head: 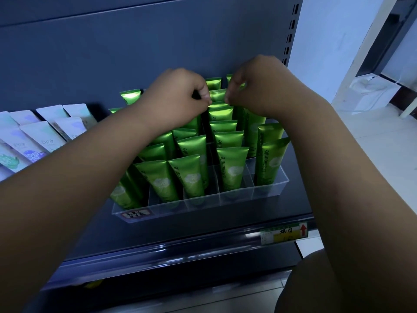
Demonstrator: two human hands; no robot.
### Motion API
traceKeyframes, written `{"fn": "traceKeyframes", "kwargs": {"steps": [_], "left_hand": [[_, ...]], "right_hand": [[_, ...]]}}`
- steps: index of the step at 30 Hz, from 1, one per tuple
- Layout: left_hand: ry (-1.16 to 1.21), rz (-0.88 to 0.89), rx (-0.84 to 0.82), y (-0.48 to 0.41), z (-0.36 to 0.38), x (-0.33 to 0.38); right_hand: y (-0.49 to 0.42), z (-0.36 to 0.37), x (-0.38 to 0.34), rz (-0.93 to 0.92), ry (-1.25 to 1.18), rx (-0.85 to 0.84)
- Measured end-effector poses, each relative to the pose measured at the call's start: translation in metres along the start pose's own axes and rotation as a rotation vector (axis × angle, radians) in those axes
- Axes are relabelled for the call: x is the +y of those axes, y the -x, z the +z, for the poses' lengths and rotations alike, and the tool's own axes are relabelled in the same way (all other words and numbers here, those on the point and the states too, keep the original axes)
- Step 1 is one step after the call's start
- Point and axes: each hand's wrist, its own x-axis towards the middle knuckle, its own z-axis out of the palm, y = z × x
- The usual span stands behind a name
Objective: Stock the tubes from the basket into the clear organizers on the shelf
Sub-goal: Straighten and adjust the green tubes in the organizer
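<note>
My left hand [178,93] and right hand [255,86] each pinch a top corner of one glossy green tube [217,96] standing in the clear plastic organizer [237,198].

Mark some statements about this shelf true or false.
1. Green tubes stand in the clear organizer. True.
2. The left hand hangs idle. False: it and the right hand pinch a back-row tube by its top.
3. Pale tubes sit left of the green ones. True.
4. The price label shows a blue arrow. False: the arrow is red.
</note>
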Motion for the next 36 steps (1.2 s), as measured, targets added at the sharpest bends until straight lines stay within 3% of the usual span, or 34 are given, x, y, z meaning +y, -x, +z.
{"fn": "traceKeyframes", "kwargs": {"steps": [16, 36], "left_hand": [[0.027, -0.057, -0.02, 0.005, 0.0, -0.001], [-0.059, -0.072, -0.011, -0.002, -0.002, 0.006]], "right_hand": [[-0.001, 0.003, 0.01, 0.003, -0.148, -0.024], [-0.002, 0.004, 0.005, 0.008, -0.136, -0.037]]}}
